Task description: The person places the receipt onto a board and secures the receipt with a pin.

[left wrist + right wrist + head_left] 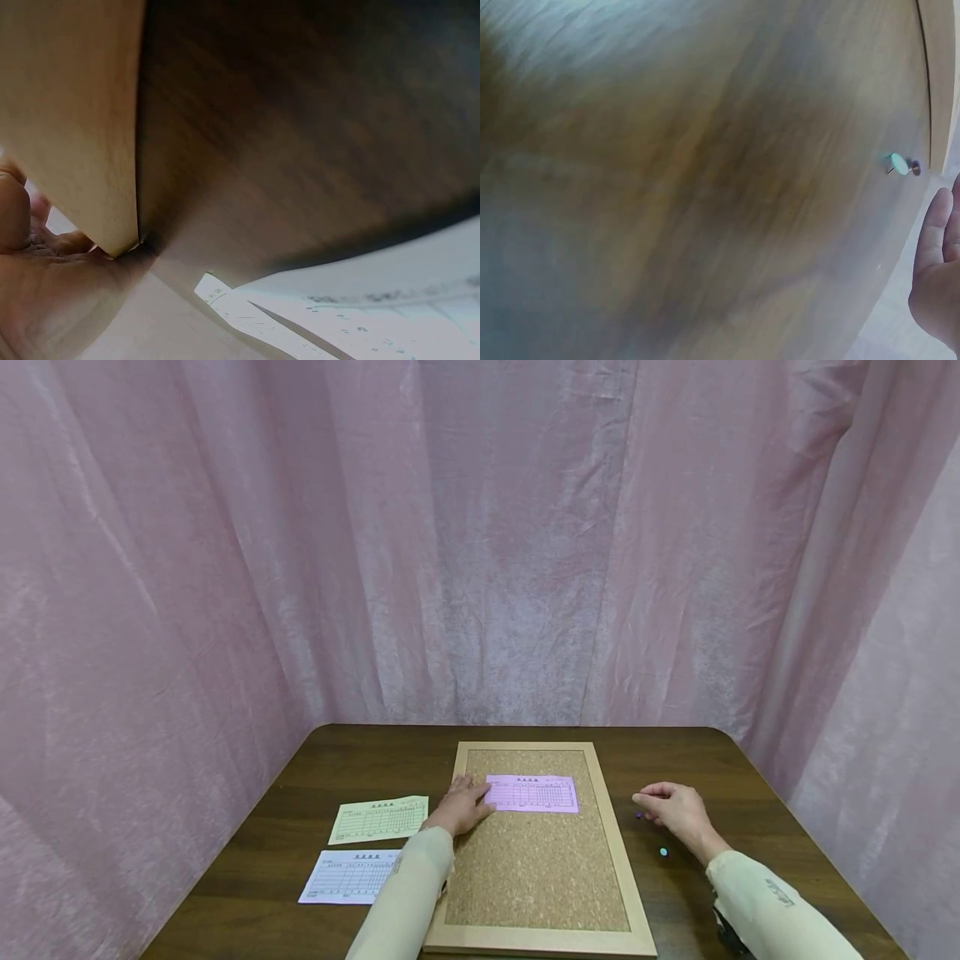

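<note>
A cork board [540,868] in a pale wooden frame lies on the table, and a pink printed slip [532,794] lies across its upper part. My left hand [459,808] rests over the board's left frame, its fingertips at the slip's left edge. The left wrist view shows that hand against the frame's side [112,150]. Right of the board, my right hand [678,817] hovers with thumb and index fingertips close together; I cannot tell whether they pinch anything. Below it on the table are a purple thumbtack [638,816] and a green thumbtack [663,852].
To the left of the board lie a pale green printed slip [378,821] and a white printed slip [348,877], the latter partly hidden by my left sleeve [412,893]. The dark wooden table [270,827] ends at pink curtains [517,568] behind and on both sides.
</note>
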`<state>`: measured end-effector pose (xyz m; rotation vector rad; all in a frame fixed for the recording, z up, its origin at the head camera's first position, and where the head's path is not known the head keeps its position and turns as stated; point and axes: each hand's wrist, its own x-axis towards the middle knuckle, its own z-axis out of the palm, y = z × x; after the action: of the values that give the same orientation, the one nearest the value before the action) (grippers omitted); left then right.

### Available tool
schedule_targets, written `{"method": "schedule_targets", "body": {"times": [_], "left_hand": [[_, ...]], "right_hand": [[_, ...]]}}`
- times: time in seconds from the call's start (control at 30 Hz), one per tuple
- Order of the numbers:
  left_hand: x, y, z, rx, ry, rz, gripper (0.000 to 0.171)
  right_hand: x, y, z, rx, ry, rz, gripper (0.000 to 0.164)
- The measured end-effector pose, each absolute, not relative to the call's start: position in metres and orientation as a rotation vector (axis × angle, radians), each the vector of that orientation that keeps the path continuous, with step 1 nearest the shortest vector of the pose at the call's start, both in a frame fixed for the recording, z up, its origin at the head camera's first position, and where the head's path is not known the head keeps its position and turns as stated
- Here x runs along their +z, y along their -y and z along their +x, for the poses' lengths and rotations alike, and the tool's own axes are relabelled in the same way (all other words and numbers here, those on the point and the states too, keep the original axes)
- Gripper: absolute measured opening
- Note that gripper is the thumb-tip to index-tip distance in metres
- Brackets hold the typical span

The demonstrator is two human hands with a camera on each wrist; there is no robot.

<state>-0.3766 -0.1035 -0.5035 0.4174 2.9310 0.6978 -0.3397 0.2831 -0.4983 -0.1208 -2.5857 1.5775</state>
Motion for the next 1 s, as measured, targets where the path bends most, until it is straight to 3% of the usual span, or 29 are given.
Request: {"method": "schedule_targets", "body": {"times": [1.0], "left_hand": [[-0.500, 0.103, -0.375, 0.678, -2.923, 0.385, 0.052]], "right_hand": [[-0.486, -0.237, -0.362, 1.627, 2.543, -0.005, 0.028]]}}
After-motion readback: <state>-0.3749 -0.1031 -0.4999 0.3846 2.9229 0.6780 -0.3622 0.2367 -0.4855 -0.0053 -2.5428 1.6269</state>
